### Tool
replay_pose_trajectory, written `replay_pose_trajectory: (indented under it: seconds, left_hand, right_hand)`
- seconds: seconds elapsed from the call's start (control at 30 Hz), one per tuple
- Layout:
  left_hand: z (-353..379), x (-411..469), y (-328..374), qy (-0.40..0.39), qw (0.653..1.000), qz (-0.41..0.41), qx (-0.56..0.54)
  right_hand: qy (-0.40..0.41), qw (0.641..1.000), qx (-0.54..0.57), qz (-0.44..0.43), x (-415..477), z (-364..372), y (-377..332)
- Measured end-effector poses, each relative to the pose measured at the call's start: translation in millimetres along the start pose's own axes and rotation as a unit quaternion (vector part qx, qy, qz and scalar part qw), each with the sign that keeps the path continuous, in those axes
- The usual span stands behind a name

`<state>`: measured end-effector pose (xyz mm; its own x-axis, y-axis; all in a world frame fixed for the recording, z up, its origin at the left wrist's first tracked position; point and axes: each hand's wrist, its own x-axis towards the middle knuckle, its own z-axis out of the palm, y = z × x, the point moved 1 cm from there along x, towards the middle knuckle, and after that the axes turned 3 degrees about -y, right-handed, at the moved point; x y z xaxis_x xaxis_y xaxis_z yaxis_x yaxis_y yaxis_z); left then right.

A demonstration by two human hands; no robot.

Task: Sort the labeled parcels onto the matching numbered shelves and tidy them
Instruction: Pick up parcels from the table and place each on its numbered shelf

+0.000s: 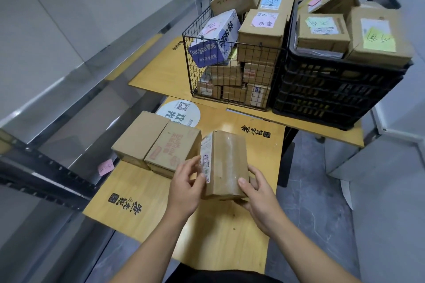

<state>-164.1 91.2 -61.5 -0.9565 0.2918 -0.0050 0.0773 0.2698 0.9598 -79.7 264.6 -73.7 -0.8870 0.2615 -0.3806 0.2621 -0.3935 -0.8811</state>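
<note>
Both hands grip one taped parcel (226, 164) above the counter (142, 181). Left hand (185, 187) pinches its labelled side (thumb forward); right hand (255, 193) clasps the near corner.

The near parcel (226, 163) is showing matt brown cardboard under glossy, wrinkled clear tape. The table (218, 236) is gleaming like varnished wood. Far off, a wire basket (230, 96) is looking like thin black metal, the crate (333, 99) to its right like dull black plastic.
</note>
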Motion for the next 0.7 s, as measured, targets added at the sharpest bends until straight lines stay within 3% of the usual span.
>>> replay_pose_trajectory:
  seconds: [0.17,0.3,0.43,0.53,0.7]
  left_hand:
    - [0,-8,-6,-0.017,0.999,-0.041,-0.005]
    - [-3,-18,-9,-0.027,0.993,-0.079,-0.088]
    - [-10,-28,-5,-0.004,0.992,-0.08,-0.101]
    - [-24,-38,-4,0.034,0.995,-0.068,-0.059]
    - [-54,-63,-6,0.116,0.992,-0.035,0.037]
  right_hand:
    - [-0.008,0.995,0.093,0.037,-8,-5,3]
    - [-0.041,0.995,0.086,0.04,-12,-7,3]
    - [-0.058,0.997,-0.054,-0.019,-13,-2,-4]
    - [-0.073,0.979,-0.177,-0.074,-7,7,-7]
    - [-0.143,0.963,-0.215,-0.074,-4,42,-1]
